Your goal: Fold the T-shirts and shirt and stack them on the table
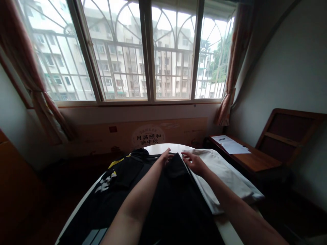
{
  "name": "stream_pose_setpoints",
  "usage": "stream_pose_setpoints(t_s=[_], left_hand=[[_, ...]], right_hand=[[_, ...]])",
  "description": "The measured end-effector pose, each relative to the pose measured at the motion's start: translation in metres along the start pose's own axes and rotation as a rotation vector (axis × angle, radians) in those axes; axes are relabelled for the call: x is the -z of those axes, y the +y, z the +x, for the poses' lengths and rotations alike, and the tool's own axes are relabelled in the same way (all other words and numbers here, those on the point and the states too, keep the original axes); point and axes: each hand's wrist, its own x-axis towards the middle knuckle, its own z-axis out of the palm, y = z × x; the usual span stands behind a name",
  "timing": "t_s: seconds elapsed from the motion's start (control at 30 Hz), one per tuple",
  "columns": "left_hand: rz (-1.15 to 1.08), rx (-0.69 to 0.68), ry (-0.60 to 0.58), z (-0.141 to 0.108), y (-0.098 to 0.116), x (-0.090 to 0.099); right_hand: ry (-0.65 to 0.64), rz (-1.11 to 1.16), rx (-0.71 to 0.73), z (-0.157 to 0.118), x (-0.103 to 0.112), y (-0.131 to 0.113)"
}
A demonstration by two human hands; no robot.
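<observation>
A black garment [176, 200] with white and yellow markings lies spread over a round white table [163, 147]. My left hand [166, 157] is at its far edge, its fingers stretched out and partly hidden by the wrist. Just right of the garment's far corner is my right hand [195, 163], its fingers bent and apart, with a narrow gap between fingertips and black fabric. Beneath and beside the right hand rests a folded white cloth [224, 177]. Both forearms reach across the fabric from the near side.
A wooden side table [263, 159] on the right bears white papers [232, 145] and a dark pen [222, 139]. Behind it leans a brown wooden chair back [288, 131]. A printed banner [176, 131] runs below the barred window [171, 68], between tied curtains [226, 105].
</observation>
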Motion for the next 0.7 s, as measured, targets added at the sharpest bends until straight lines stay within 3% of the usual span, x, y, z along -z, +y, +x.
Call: stream_pose_setpoints(t_s=[0.13, 0.3, 0.37, 0.5, 0.7], left_hand=[[0.111, -0.02, -0.007, 0.012, -0.004, 0.004], [0.349, -0.121, 0.013, 0.019, -0.001, -0.009], [0.438, -0.138, 0.027, 0.019, 0.0, -0.018], [0.569, -0.137, 0.073, 0.027, 0.003, -0.029], [0.659, -0.153, 0.065, 0.048, 0.007, -0.033]], right_hand=[[0.024, -0.264, -0.042, -0.016, 0.021, 0.001], [-0.319, -0.58, 0.055, -0.037, 0.004, -0.008], [-0.388, -0.686, 0.1, -0.042, -0.009, -0.011], [-0.344, -0.826, 0.127, -0.041, -0.023, -0.008], [-0.277, -0.88, 0.076, -0.032, -0.024, 0.002]])
